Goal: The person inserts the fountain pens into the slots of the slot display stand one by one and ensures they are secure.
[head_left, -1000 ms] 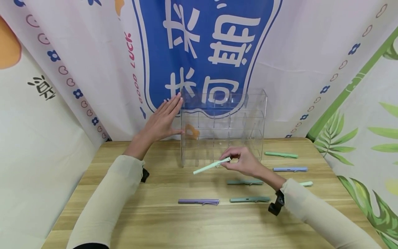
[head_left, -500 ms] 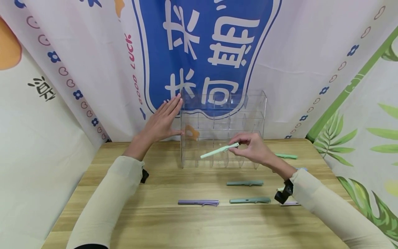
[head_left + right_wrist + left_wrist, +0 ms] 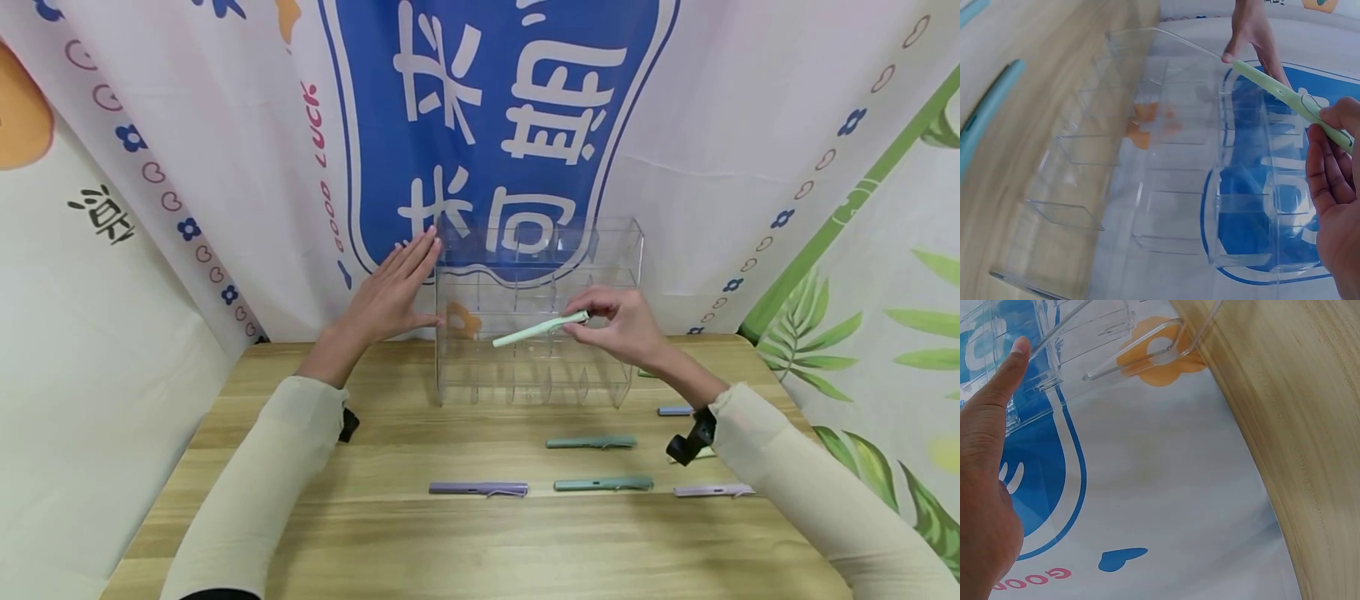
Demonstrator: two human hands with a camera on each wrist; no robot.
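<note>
A clear, compartmented pen rack [image 3: 536, 375] stands at the back of the wooden table against the curtain. My left hand [image 3: 393, 287] rests on its left side with the fingers straight; the thumb touches the same side in the left wrist view. My right hand [image 3: 618, 325] pinches a light green pen [image 3: 532, 331] near its clip end, holding it in front of the rack with the other end pointing left and slightly down. In the right wrist view the pen [image 3: 1272, 87] is apart from the table, over the rack. I see no pens in the rack's compartments.
On the table lie a purple pen [image 3: 478, 488], two teal pens [image 3: 591, 442], a lilac pen [image 3: 708, 491] and a blue pen [image 3: 673, 411]. My right forearm partly covers a pale pen and a green pen. A printed curtain [image 3: 292, 208] hangs right behind the rack.
My right hand has lifted the light green pen up and to the right, from the rack's base to about its middle height. My left hand has stayed on the rack's side.
</note>
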